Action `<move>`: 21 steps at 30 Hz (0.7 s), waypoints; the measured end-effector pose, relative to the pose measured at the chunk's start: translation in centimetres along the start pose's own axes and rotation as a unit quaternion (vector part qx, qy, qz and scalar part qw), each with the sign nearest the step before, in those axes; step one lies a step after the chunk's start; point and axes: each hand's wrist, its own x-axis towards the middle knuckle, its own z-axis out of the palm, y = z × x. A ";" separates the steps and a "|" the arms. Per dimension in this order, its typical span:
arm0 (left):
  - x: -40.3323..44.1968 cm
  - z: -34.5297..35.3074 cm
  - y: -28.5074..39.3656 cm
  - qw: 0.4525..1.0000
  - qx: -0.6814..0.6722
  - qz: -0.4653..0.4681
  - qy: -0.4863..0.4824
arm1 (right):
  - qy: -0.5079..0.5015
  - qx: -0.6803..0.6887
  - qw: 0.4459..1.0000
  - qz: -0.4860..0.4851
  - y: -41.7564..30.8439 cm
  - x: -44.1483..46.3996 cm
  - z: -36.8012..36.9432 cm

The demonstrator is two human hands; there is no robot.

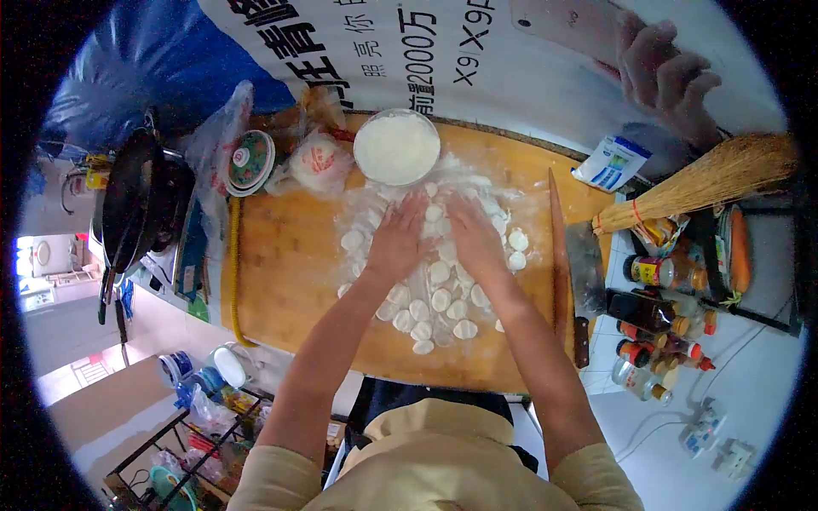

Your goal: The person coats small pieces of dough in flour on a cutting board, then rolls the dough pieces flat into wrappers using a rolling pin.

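On the wooden board [290,272], white flour [490,200] is spread around many small round dough pieces [440,272]. My left hand [399,237] lies over the floury patch, fingers stretched forward among the dough pieces. Beside it, my right hand [474,232] also reaches forward with its fingers extended, touching the floury area. A few dough pieces show between the two hands; what lies under the palms is hidden. Just beyond my fingertips stands a round bowl of white flour [396,149]. Right of my right hand lies a long, thin, tapered rolling pin [558,255].
A cleaver [586,272] lies along the board's right edge. Farther right are a straw broom [699,183], several sauce bottles [652,311] and a carrot [740,251]. At left are a lidded tub [251,162], a plastic bag [319,166] and a dark pan [132,200].
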 end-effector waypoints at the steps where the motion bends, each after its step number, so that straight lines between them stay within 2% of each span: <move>1: 0.0 0.0 0.1 1.000 -0.016 -0.009 -0.001 | -0.001 -0.066 0.998 -0.010 0.4 -0.5 0.3; 2: 0.0 0.1 0.1 1.000 -0.018 -0.010 0.000 | -0.003 -0.130 0.991 -0.020 0.8 -1.0 0.7; 5: -0.1 -0.1 0.2 1.000 -0.012 -0.011 -0.010 | -0.003 -0.175 0.984 -0.033 0.3 -1.7 0.5; 9: 0.3 -0.6 0.3 1.000 0.025 -0.010 -0.009 | 0.061 -0.125 0.990 -0.013 -0.1 -1.4 1.2; 11: 0.1 -0.5 0.9 0.999 0.040 -0.013 -0.008 | -0.015 -0.227 0.973 -0.019 -0.2 -1.4 0.8; 14: -0.9 0.0 2.3 0.998 -0.026 -0.011 -0.050 | -0.032 -0.220 0.975 -0.017 0.2 -1.5 1.1; 17: -1.2 0.8 3.1 0.999 -0.022 0.023 0.002 | -0.001 -0.162 0.987 -0.022 -0.2 -1.6 0.8; 21: -1.1 0.5 3.2 0.999 -0.033 0.017 0.013 | 0.019 -0.202 0.978 -0.046 0.5 -1.6 1.5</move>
